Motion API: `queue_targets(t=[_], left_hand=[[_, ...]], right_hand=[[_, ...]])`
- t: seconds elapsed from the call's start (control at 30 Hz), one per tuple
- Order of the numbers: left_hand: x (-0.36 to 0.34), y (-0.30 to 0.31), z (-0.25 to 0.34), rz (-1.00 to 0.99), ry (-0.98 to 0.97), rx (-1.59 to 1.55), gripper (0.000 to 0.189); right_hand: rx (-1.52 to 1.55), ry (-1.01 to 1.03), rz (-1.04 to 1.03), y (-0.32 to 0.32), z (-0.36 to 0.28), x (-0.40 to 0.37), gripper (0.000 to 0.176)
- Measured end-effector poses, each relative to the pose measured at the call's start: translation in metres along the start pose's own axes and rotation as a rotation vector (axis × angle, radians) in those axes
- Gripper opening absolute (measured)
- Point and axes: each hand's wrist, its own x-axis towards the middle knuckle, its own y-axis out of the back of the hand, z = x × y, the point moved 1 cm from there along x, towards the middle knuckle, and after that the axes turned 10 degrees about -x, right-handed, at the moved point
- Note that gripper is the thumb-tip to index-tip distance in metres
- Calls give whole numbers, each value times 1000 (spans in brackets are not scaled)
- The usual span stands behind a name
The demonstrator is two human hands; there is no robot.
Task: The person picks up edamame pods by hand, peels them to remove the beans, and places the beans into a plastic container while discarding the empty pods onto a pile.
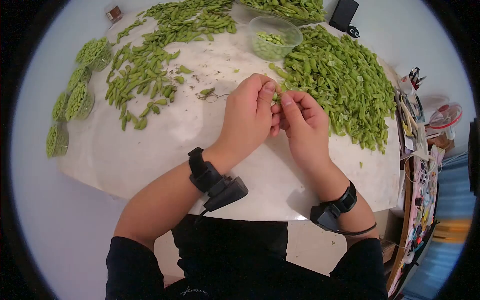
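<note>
My left hand (248, 111) and my right hand (306, 119) meet over the middle of the table, fingers closed in a pinch. Between their fingertips is a green soybean pod (276, 97), mostly covered by the thumbs and fingers. Just beyond my hands stands a clear plastic bowl (295, 38) with shelled green beans (270, 39) in it. Close to my right hand spreads a large heap of split pods (345, 85). Left of my left hand lie loose whole pods (145, 75), and a small stem with a pod (207, 92) is nearer to it.
Several clear tubs of shelled beans (80, 101) line the table's left edge. At the back are a tray of pods (290, 9), a black phone (344, 15) and a small brown-labelled jar (114, 14). A cluttered shelf (417, 200) stands on the right.
</note>
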Motion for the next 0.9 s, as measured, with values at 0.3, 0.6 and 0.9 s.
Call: queue_targets(t=[0.3,0.6,0.9], left_hand=[[3,-2,3,-22,106,-277,22],[7,4,-1,63,63,-151,22],[8,4,1,42,119,-88,20]], right_hand=[[16,47,-106,9,5,2,22],[-108,65,80,23,-3,5,24],[-793,669,515,77,-28,34,22]])
